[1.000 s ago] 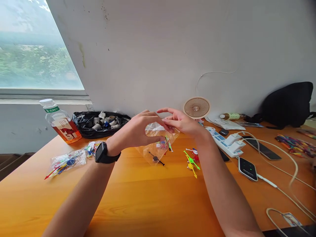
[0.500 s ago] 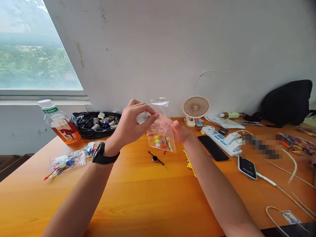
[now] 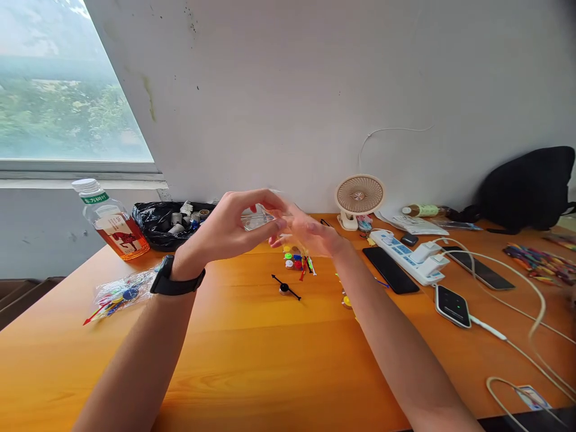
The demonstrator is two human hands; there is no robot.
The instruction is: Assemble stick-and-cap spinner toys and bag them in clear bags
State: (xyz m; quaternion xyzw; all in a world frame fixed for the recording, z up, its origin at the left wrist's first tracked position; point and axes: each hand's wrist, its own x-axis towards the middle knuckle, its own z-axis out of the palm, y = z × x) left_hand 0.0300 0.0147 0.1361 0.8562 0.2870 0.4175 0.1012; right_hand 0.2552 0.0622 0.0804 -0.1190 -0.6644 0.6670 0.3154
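A clear plastic bag (image 3: 257,221) is bunched between my two hands, above the table. My left hand (image 3: 236,222), with a black band at the wrist, is closed on it, thumb and fingers curved round. From the other side my right hand (image 3: 317,233) grips the bag, its fingers partly smeared and covered by the film. Just behind and below lie small coloured plastic pieces (image 3: 297,261). Nearer to me a black double-ended pointer on a round base (image 3: 284,288) rests on the table. Yellow pieces (image 3: 346,301) are partly hidden by my right forearm.
To the left stand a tea bottle (image 3: 114,225), a black bag of scraps (image 3: 155,225) and a clear packet (image 3: 123,294). A small fan (image 3: 359,195), power strip (image 3: 400,255), phones (image 3: 389,270) and loose cables (image 3: 537,312) occupy the right. A black backpack (image 3: 526,189) leans on the wall.
The bag hung flat and spread before; now it is bunched up between my hands. My right hand has come closer to the left. Coloured pieces behind it now show directly.
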